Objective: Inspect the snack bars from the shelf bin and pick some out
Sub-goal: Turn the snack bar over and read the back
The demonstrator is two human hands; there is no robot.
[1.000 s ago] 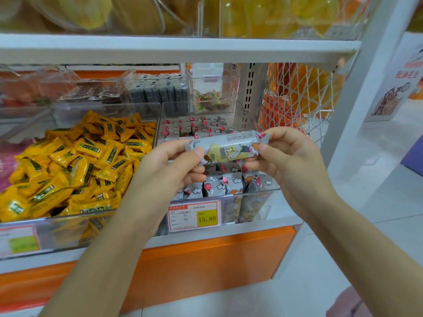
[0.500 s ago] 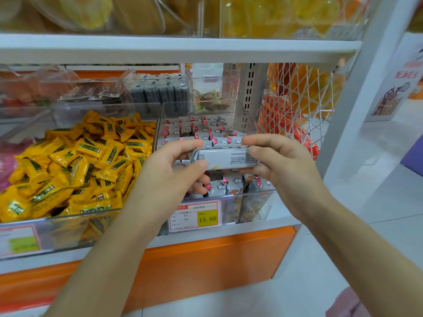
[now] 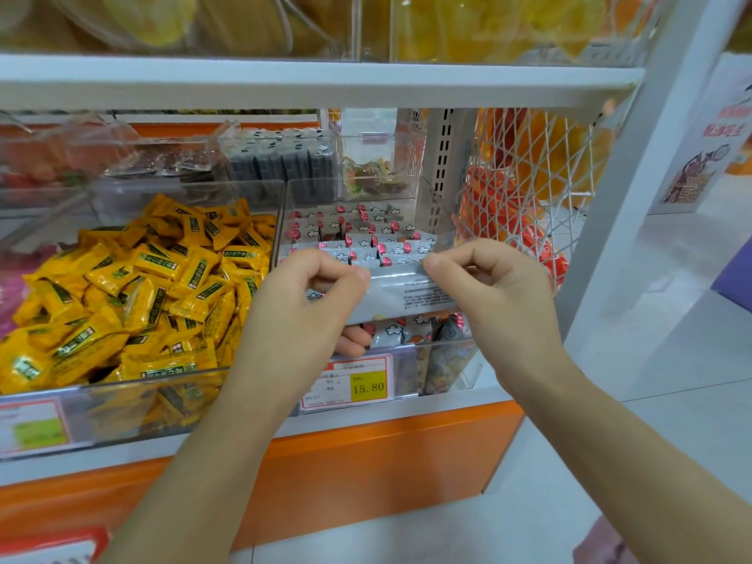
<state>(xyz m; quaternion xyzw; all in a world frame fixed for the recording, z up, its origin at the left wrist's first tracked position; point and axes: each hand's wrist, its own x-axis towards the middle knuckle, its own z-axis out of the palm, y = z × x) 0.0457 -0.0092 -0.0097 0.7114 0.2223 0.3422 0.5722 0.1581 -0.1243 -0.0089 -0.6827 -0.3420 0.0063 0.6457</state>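
Shelf bin [image 3: 443, 372] sat at twelve o'clock behind the snack bar [image 3: 407, 291] I watched, its long axis nine-to-three, left hand [image 3: 301, 315] pinching one end, right hand [image 3: 500, 303] the other

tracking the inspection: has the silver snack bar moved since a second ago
Yes: the silver foil-wrapped snack bar has dropped toward the yellow 15.80 price tag, flipped to its text side.

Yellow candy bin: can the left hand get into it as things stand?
Probably yes: the bin is open on top, right beside the left hand, nothing between. But that hand pinches the snack bar, so the right hand must hold it alone.
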